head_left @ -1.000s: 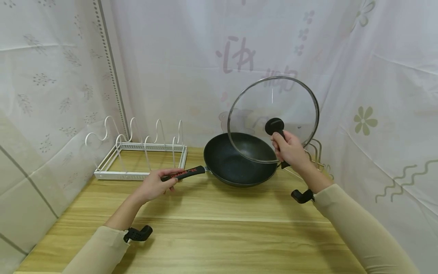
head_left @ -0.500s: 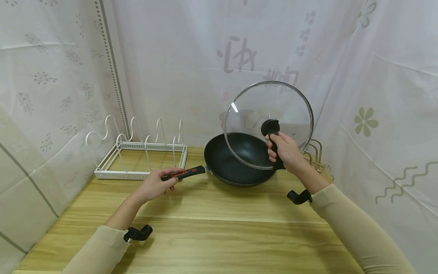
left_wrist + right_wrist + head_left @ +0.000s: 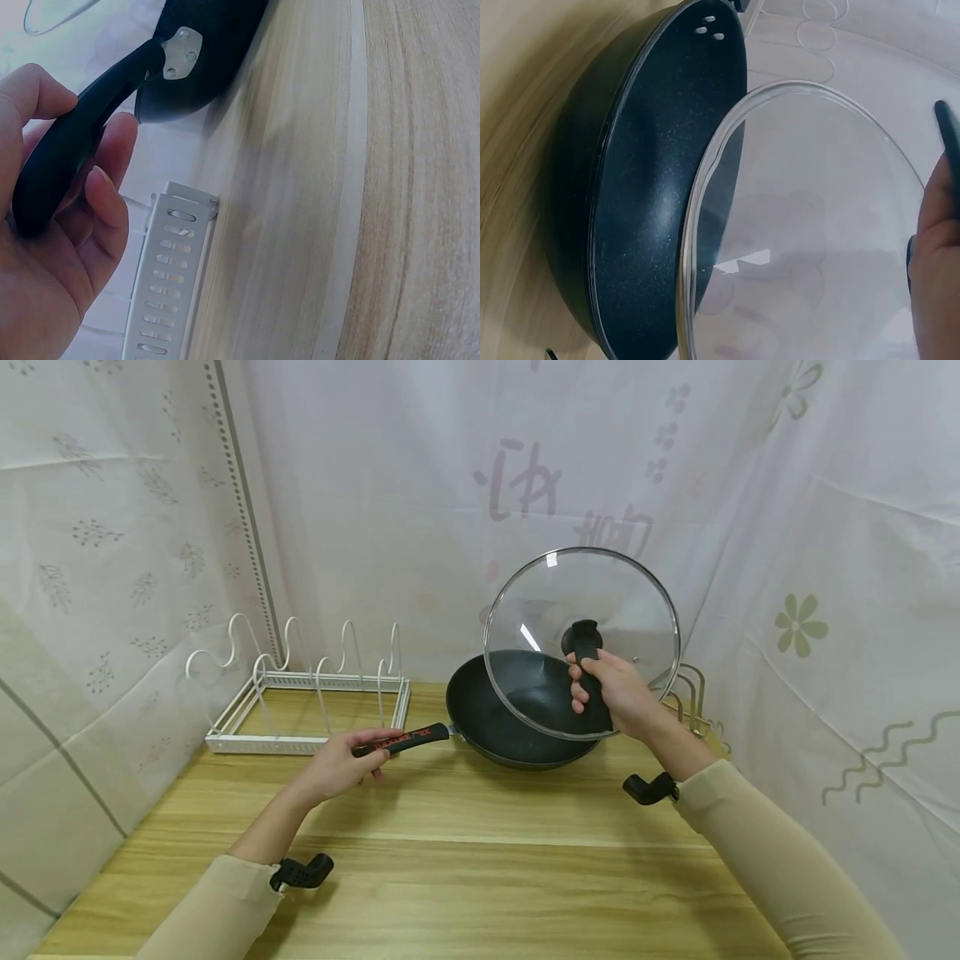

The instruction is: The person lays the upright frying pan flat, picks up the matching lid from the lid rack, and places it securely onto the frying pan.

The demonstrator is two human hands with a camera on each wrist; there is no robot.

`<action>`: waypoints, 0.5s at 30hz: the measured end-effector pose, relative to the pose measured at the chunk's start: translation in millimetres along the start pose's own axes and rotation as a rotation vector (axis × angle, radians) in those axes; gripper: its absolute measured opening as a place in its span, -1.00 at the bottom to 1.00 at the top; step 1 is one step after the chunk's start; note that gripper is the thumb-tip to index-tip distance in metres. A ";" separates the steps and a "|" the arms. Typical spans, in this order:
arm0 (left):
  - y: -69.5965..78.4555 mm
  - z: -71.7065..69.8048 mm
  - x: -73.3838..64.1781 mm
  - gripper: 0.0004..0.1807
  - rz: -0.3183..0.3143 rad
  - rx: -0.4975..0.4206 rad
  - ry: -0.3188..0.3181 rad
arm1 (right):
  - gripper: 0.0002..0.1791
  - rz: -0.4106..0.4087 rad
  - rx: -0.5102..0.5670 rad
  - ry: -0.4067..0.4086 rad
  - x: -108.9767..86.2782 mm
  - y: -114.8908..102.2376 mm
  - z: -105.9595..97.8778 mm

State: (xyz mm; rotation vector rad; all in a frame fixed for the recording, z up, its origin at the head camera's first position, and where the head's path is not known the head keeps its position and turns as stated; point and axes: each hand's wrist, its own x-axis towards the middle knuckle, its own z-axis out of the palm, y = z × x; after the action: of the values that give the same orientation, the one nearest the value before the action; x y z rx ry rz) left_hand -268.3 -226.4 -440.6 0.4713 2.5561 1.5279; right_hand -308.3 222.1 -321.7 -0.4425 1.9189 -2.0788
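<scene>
A black wok [image 3: 517,727] stands on the wooden table, its inside speckled in the right wrist view. My left hand [image 3: 343,768] holds the wok's black handle [image 3: 412,739], which bears red lettering; in the left wrist view the thumb and fingers curl round this handle [image 3: 82,127]. My right hand [image 3: 618,689] grips the black handle [image 3: 588,672] of a round glass lid [image 3: 525,593]. The lid is tilted up above the wok's right side, its metal-edged rim [image 3: 694,217] in front of the wok in the right wrist view. Whether lid and wok touch is unclear.
On the left a white rack [image 3: 262,745] with several curved wire dividers stands close to my left hand. A smaller wire rack [image 3: 697,697] is partly hidden behind the lid and right hand. A patterned white cloth [image 3: 420,527] hangs behind the wooden table [image 3: 480,877].
My right hand has brought the lid down and leftward over the wok, and the lid's handle has turned. My left hand and the wok have stayed in place.
</scene>
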 end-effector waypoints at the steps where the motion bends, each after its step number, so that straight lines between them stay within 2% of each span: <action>1: 0.0 -0.1 0.0 -0.51 -0.002 -0.001 0.001 | -0.69 0.000 0.000 -0.003 0.3 -0.2 0.9; 7: -0.1 -0.4 0.2 -0.51 -0.012 0.001 0.000 | -0.67 0.001 -0.020 0.004 3.7 1.5 4.2; 15: -0.2 -0.4 0.2 -0.52 -0.003 0.010 0.001 | -0.65 0.055 0.066 0.018 13.1 4.5 10.3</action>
State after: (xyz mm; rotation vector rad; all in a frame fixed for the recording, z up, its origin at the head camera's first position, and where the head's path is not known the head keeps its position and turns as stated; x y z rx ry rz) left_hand -268.6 -226.8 -440.6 0.4681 2.5649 1.5155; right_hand -316.2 207.0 -325.0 -0.3545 1.8442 -2.1112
